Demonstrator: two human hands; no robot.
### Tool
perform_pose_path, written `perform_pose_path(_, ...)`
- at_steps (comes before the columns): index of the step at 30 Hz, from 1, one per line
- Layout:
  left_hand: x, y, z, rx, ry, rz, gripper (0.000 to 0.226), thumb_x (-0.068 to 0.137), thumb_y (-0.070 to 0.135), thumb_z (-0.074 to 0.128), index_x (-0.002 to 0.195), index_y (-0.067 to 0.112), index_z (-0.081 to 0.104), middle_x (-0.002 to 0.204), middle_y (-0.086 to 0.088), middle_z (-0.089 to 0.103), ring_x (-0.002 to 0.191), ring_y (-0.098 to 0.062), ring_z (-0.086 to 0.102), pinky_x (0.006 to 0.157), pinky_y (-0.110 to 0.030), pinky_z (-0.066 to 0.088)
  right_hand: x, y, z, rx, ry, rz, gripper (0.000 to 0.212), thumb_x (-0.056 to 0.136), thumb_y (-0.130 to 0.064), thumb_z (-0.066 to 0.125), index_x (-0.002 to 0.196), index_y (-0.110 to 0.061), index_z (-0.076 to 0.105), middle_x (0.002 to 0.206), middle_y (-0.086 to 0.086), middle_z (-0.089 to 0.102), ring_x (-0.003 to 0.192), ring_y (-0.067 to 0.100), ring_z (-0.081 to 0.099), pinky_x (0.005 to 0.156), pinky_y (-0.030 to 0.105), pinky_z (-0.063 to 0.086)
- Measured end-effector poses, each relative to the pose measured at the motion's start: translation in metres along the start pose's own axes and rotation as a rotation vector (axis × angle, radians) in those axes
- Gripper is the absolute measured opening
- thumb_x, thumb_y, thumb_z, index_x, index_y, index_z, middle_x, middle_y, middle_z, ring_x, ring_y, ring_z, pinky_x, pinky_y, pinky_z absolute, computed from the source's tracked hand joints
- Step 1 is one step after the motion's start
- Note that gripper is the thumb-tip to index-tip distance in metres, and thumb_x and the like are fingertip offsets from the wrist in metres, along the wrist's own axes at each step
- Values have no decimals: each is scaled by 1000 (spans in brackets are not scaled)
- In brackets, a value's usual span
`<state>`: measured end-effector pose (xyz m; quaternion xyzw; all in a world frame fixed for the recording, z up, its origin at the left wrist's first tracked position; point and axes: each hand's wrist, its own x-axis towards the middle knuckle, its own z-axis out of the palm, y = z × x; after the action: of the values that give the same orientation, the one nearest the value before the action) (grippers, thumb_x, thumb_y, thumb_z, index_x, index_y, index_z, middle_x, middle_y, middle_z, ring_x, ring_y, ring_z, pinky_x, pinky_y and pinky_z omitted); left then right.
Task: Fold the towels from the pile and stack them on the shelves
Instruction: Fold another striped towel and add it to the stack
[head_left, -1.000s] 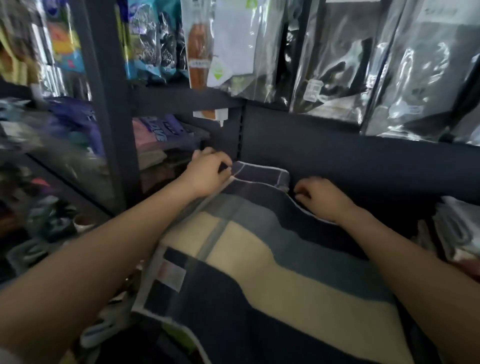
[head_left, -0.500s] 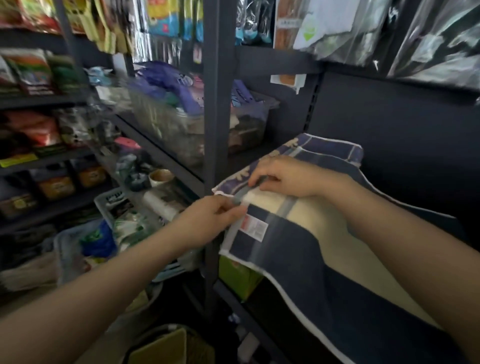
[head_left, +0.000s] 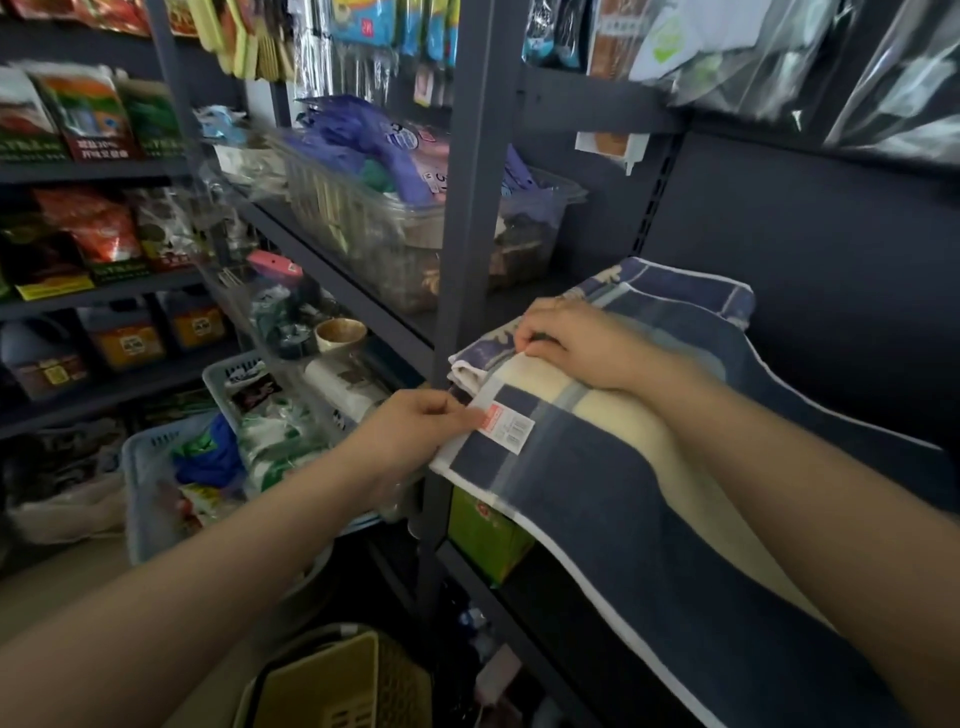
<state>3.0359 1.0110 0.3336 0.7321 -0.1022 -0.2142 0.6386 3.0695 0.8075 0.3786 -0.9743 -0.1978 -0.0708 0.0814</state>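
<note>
Navy, grey and cream striped cotton towel (head_left: 613, 499) draped over dark metal shelf (head_left: 470, 564) edge, left hand (head_left: 410, 431) grip pinching its near corner beside the red-and-white label (head_left: 506, 427), right hand (head_left: 576, 343) grip pinching the far folded edge

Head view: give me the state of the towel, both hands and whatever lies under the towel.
striped towel: spread over the shelf, near end hanging off
left hand: pinches the towel's corner by the label
right hand: grips the towel's edge
patterned towel: lies underneath
</note>
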Motion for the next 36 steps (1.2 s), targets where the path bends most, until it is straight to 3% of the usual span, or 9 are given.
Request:
perform_pose_path(4,5,-7,0,-73,-135,-66,20,90,23,57,74,12,59,83,-2,68,70,-9,64,64,-20,51,-1,1,-5,69,-45,25,16,92,-17,52,107,-17,59,104,-5,56,99,14,54,89,29,41)
perform_pose_path(6,4,-3,1,-84,-120,-14,23,91,21,56,69,13,56,72,2,66,61,-5,62,57,-16,49,-2,3,-12,118,-113,25,26,92,-20,53,118,-20,57,107,-5,55,97,8,52,88,22,40)
perform_pose_path(9,1,9,-3,-2,-20,172,24,91,18,54,68,12,55,62,5,61,52,-1,57,51,-14,44,-4,7,-17,117,-152,41,12,89,-19,59,100,-19,65,94,-4,52,79,4,49,77,23,37)
perform_pose_path(15,5,34,-15,113,182,399,20,88,13,59,70,13,51,58,3,58,54,-7,51,53,-18,42,7,2,-28,-97,276,1,19,91,-21,55,102,-11,66,107,5,56,95,21,55,84,37,45)
perform_pose_path(20,14,32,-27,890,170,298,21,84,19,60,103,19,50,88,-5,61,83,-22,59,71,-32,45,6,4,5,0,147,-73,21,90,-11,54,108,-7,65,110,10,61,101,23,57,91,28,41)
perform_pose_path(23,15,33,-2,1035,306,584,25,83,13,55,108,15,55,107,-5,50,98,-26,51,80,-34,43,-13,20,-13,191,303,-1,23,92,-7,52,113,-6,62,113,3,58,102,12,54,85,7,36)
perform_pose_path(27,34,64,46,933,211,863,27,82,12,42,104,7,58,107,-10,57,99,-26,53,82,-36,43,-50,60,-23,223,407,203,26,95,-10,46,117,-7,61,120,10,61,113,24,55,91,14,32)
perform_pose_path(31,68,73,95,1093,-203,598,51,97,44,31,129,8,49,137,-15,47,126,-24,42,102,-26,28,-74,83,-5,109,141,276,54,92,-41,34,138,-12,41,146,5,38,136,17,32,105,16,13)
perform_pose_path(36,78,57,94,1210,-275,389,86,83,70,30,148,23,2,157,-2,2,144,-15,5,115,-27,5,-101,112,9,-19,89,452,60,93,-51,20,147,-25,14,156,-3,10,144,13,5,114,28,1)
